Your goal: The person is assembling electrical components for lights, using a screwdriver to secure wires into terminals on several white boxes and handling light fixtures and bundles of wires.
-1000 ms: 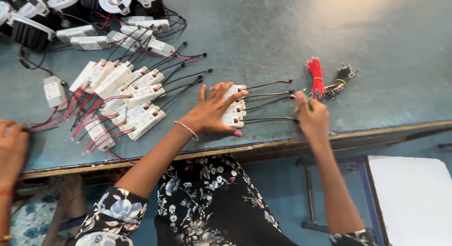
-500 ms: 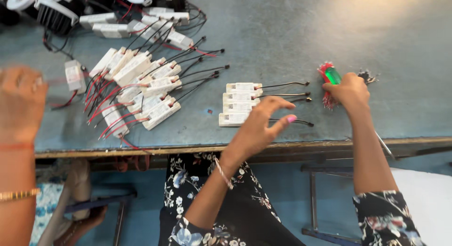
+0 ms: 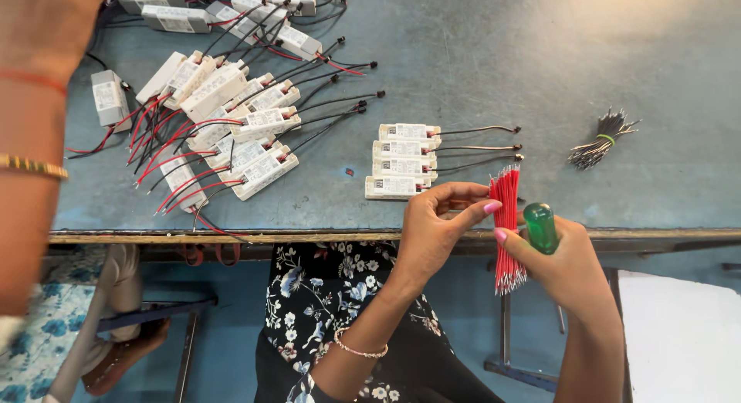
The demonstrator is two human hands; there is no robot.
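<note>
Right hand (image 3: 567,268) grips bundle of red wires (image 3: 507,225) upright plus green-handled screwdriver (image 3: 540,227), at worktop (image 3: 463,55) edge. Left hand (image 3: 432,229) fingers pinch bundle top, apparently singling one wire. Four white driver modules (image 3: 401,161) lined up just beyond, leads pointing right, within reach.

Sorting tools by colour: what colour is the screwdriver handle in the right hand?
Translucent green handle, in the right hand, shown in the head view.

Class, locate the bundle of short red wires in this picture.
In the head view, the bundle of red wires is right of centre at the table's front edge, pinched between the left hand and right hand.
</note>
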